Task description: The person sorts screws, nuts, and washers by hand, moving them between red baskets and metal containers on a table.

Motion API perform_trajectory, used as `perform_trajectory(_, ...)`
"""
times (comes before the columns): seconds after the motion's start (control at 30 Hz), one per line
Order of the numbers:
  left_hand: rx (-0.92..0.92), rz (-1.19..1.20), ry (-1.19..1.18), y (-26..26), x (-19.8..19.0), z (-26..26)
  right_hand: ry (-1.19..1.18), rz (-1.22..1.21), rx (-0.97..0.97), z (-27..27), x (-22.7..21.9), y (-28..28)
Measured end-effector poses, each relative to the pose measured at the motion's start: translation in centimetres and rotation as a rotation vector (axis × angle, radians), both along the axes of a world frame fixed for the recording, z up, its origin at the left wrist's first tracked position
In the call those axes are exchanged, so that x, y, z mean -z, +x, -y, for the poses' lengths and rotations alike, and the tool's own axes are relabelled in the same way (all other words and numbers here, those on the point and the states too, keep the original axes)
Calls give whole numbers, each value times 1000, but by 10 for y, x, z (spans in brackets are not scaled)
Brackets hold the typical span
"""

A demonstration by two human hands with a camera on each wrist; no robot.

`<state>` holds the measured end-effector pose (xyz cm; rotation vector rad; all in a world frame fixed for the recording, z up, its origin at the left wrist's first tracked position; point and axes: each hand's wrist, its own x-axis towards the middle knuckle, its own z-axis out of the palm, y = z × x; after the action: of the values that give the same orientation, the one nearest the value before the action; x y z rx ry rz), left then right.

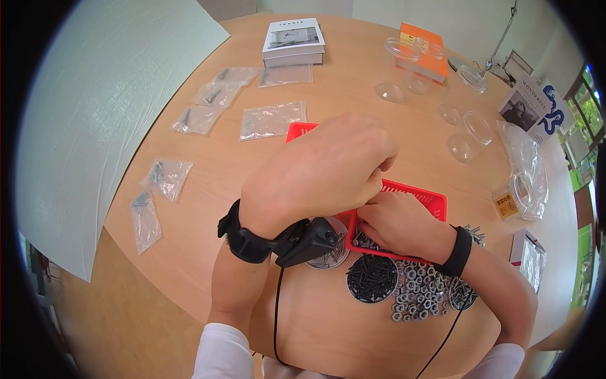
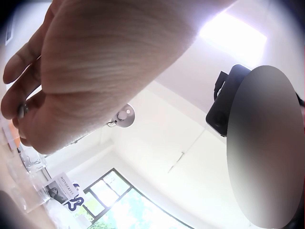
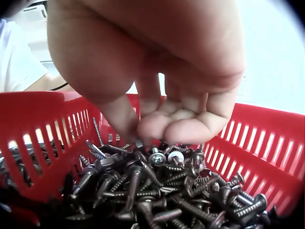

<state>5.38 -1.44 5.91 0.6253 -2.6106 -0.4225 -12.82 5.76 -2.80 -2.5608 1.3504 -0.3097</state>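
My right hand [image 1: 404, 222] reaches down into a red slotted basket [image 1: 416, 188]. In the right wrist view, dark metal screws [image 3: 143, 191] fill that basket. There the fingers curl down to the top of the pile, and the thumb and a fingertip pinch a screw [image 3: 138, 143]. Higher up, my left hand [image 1: 322, 164] crosses over the work with its fingers bent, hiding part of the baskets behind it. Between its thumb and fingers, the left wrist view shows a small shiny metal piece [image 2: 22, 110], mostly covered.
Close to me lie a dish of black screws [image 1: 372, 278], a spread of nuts [image 1: 416, 294] and another dish of screws [image 1: 328, 256]. Bags of hardware [image 1: 167, 180] lie left. A white book [image 1: 293, 41] and clear domes [image 1: 389, 92] stand farther back.
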Motion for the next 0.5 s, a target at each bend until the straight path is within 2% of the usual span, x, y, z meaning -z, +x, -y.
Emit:
perform_trajectory(0.13, -4, -47, 3, 1, 5, 0, 13, -26, 41, -9, -18, -6)
perform_trajectory(0.23, -21, 14, 8, 1, -3, -3, 153, -36, -73, -13, -32, -14)
perform_trajectory(0.33, -15, -8, -11, 1, 2, -1, 217, 26, -106, -14, -32, -15)
perform_trajectory(0.5, -8, -23, -23, 1, 3, 1, 234, -34, -153, -11, -21, -10)
